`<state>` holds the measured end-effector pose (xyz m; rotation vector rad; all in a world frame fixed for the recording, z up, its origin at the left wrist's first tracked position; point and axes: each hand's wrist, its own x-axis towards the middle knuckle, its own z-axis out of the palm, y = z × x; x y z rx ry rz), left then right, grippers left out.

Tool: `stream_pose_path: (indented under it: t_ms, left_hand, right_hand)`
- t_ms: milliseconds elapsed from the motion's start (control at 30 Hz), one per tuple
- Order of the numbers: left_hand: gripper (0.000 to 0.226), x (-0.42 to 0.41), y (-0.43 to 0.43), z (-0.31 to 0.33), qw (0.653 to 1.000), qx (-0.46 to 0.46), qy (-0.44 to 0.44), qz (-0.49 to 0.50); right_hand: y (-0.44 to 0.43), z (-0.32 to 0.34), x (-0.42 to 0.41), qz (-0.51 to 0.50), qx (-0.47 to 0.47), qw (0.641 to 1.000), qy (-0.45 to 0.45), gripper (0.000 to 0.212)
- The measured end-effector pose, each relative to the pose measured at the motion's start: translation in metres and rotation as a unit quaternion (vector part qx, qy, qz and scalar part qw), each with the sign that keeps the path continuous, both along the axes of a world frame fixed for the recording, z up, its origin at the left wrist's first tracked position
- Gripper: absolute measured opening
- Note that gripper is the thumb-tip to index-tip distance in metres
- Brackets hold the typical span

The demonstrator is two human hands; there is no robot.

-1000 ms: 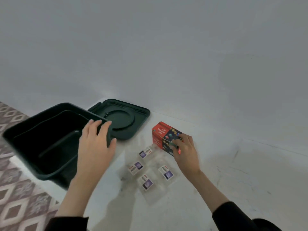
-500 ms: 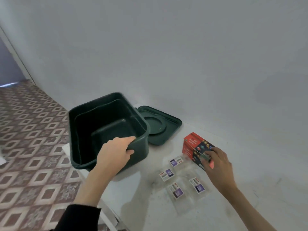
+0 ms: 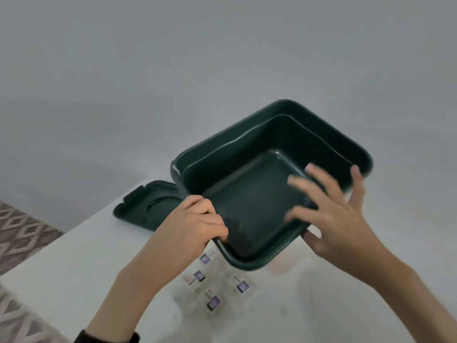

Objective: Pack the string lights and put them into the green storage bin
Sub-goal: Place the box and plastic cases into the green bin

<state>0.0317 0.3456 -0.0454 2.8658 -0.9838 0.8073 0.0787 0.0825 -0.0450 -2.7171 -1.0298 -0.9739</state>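
A: Item one, green storage bin (image 3: pixel 235 164): location?
B: Middle of the white worktop (image 3: pixel 74 268), tipped so its inside faces the viewer.
A: Left hand (image 3: pixel 195 224)?
B: Fingers curled round the bin's near-left rim, gripping it.
A: Right hand (image 3: pixel 336 219)?
B: Spread wide at the near-right rim, fingers straight and blurred, thumb by the rim's outer side.
A: Other stock?
B: Green lid (image 3: pixel 148 206), flat, left of the bin. Clear packets with purple labels (image 3: pixel 212 302), just near of the bin.
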Motion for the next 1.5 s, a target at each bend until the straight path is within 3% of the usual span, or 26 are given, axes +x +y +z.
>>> stream_pose_path:
  t_ms: [200, 433, 567, 667, 733, 833, 933, 1067, 1200, 1367, 1433, 1500]
  left_hand:
    - [0.028, 0.061, -0.062, -0.024, 0.993, -0.048, 0.037, -0.101]
    - [0.024, 0.089, -0.103, -0.07, 0.971, -0.04, 0.222, -0.083]
    - [0.025, 0.089, -0.107, -0.088, 0.968, -0.017, 0.233, -0.089]
    - [0.027, 0.087, -0.107, -0.094, 0.977, -0.022, 0.191, -0.096]
    - [0.038, 0.086, -0.107, -0.095, 0.976, -0.042, 0.184, -0.107]
    - [0.086, 0.09, -0.097, -0.093, 0.967, -0.068, 0.244, -0.037]
    - [0.099, 0.108, -0.075, -0.093, 0.943, -0.04, 0.314, 0.101]
    - [0.097, 0.132, -0.05, -0.112, 0.913, 0.039, 0.358, 0.191]
    - [0.073, 0.14, -0.042, -0.123, 0.93, 0.003, 0.321, 0.177]
    - [0.066, 0.128, -0.044, -0.094, 0.968, -0.104, 0.145, 0.176]
    - [0.072, 0.117, -0.053, -0.068, 0.979, -0.133, 0.056, 0.145]
    - [0.08, 0.102, -0.069, -0.035, 0.986, -0.14, -0.013, 0.092]
  right_hand:
    - [-0.07, -0.022, -0.031, -0.08, -0.069, 0.991, 0.082, 0.022]
    - [-0.082, -0.064, -0.058, -0.154, -0.07, 0.962, 0.215, 0.044]
    - [-0.078, -0.08, -0.067, -0.177, -0.079, 0.951, 0.24, 0.042]
    - [-0.077, -0.091, -0.07, -0.172, -0.063, 0.942, 0.28, 0.04]
    - [-0.074, -0.086, -0.072, -0.147, -0.058, 0.944, 0.288, 0.035]
    - [-0.077, -0.075, -0.069, -0.136, -0.053, 0.926, 0.348, 0.016]
    - [-0.08, -0.068, -0.068, -0.136, -0.024, 0.894, 0.427, 0.052]
    - [-0.081, -0.07, -0.066, -0.147, 0.012, 0.891, 0.43, 0.084]
    - [-0.078, -0.068, -0.068, -0.163, 0.024, 0.889, 0.428, 0.087]
    - [-0.076, -0.064, -0.07, -0.16, 0.048, 0.878, 0.449, 0.078]
    - [-0.074, -0.059, -0.069, -0.125, 0.119, 0.863, 0.474, 0.076]
    - [-0.069, -0.046, -0.067, -0.086, 0.227, 0.869, 0.431, 0.084]
